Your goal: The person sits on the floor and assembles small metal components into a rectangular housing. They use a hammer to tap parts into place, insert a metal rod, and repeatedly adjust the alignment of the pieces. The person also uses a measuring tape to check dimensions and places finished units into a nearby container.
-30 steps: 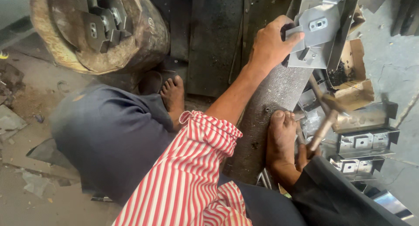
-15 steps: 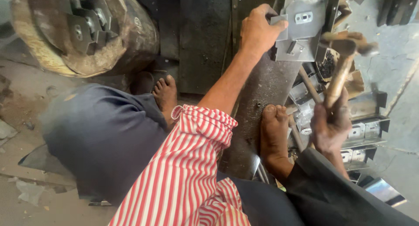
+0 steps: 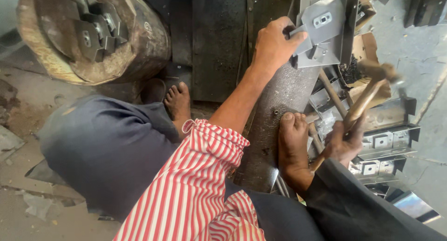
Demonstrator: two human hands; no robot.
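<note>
The left hand is closed on a grey bent sheet-metal bracket with a small rectangular slot, and it presses this bracket down on the far end of a dark, rusty steel beam that runs away from the person. The right hand grips the lower part of a wooden-handled hammer; the handle points up and to the right, and the hammer head is blurred, above and to the right of the hand, just beside the bracket. The person sits with both bare feet out: the right foot rests on the beam, near the right hand, and the left foot lies on the floor beside a round, worn wooden block with dark metal pieces on top. More grey metal brackets of the same kind lie in a heap at the right side, under the hammer. A red and white striped sleeve covers the left upper arm.
</note>
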